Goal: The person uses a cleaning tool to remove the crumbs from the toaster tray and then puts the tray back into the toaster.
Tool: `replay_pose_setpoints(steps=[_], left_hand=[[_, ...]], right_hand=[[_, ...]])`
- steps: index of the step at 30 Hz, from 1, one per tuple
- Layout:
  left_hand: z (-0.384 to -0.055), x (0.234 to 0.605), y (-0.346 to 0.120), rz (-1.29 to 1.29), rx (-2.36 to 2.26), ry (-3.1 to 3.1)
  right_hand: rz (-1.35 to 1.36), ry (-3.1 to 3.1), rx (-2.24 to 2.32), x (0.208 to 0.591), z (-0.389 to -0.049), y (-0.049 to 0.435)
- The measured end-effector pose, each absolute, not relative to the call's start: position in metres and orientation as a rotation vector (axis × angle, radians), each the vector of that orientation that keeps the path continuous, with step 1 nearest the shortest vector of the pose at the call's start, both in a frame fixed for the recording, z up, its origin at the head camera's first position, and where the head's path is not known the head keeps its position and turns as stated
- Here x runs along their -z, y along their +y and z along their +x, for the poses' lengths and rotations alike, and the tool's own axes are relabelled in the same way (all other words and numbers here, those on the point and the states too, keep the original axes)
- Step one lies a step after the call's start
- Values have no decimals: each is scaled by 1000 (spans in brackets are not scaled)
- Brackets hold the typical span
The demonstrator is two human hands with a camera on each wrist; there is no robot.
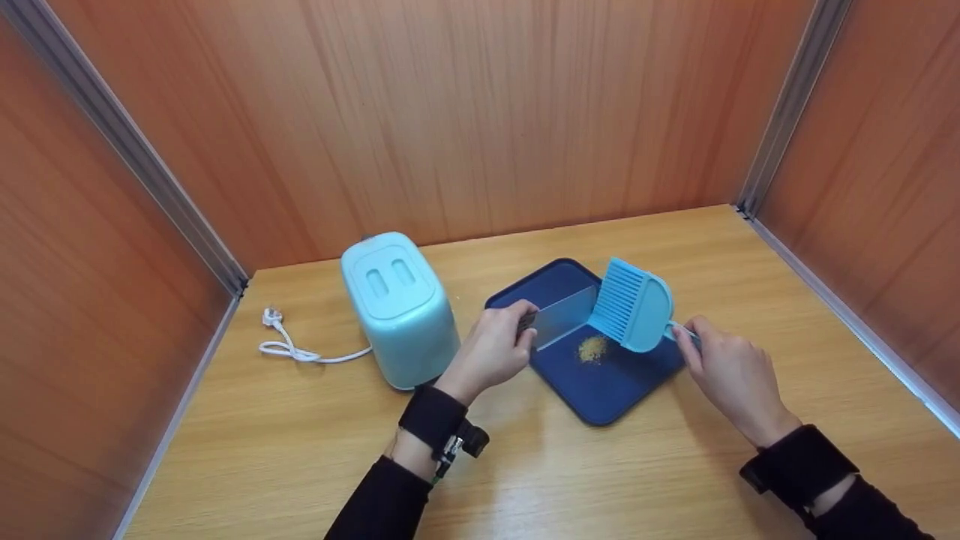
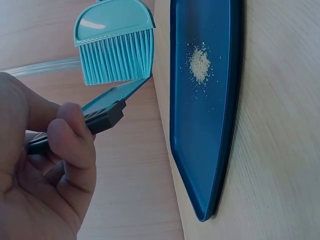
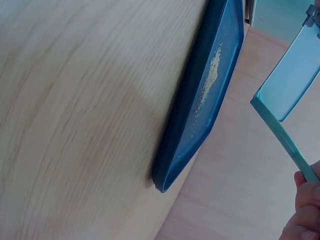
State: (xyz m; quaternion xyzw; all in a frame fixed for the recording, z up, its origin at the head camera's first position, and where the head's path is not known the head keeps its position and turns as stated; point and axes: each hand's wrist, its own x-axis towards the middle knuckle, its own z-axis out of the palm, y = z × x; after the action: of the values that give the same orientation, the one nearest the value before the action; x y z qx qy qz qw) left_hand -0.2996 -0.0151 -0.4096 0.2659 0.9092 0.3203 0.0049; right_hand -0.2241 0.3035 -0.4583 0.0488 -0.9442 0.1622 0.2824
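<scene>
My left hand [image 1: 491, 345] grips the dark handle [image 2: 106, 118] of a scraper with a flat, shiny metal blade [image 1: 564, 316]. In my right hand [image 1: 733, 379] I hold a light-blue hand brush [image 1: 649, 315] by its thin handle. The bristles [image 2: 117, 59] meet the far end of the blade, and the right wrist view shows both raised over the tray. Below them, a small heap of pale yellow crumbs [image 1: 592, 349] lies on the dark blue tray [image 1: 600, 394], with loose specks scattered around it.
A light-blue toaster [image 1: 401, 300] with a lidded top stands left of the tray. Its white cord [image 1: 322, 358] and plug lie on the wooden table [image 1: 247, 442]. Wood-patterned panels [image 1: 480, 112] enclose the table at the back and both sides.
</scene>
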Motion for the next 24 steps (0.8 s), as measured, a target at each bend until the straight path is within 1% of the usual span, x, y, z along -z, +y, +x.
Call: replay_pose_setpoints(steps=[10,24], left_hand=[[-300,408,-18,862,-1004,2859],[-303,410,-20,876,-918,2961]], right_hand=[[110,-2483,-379,458,-224,311],[39,-2636,-765,453,-217,307]])
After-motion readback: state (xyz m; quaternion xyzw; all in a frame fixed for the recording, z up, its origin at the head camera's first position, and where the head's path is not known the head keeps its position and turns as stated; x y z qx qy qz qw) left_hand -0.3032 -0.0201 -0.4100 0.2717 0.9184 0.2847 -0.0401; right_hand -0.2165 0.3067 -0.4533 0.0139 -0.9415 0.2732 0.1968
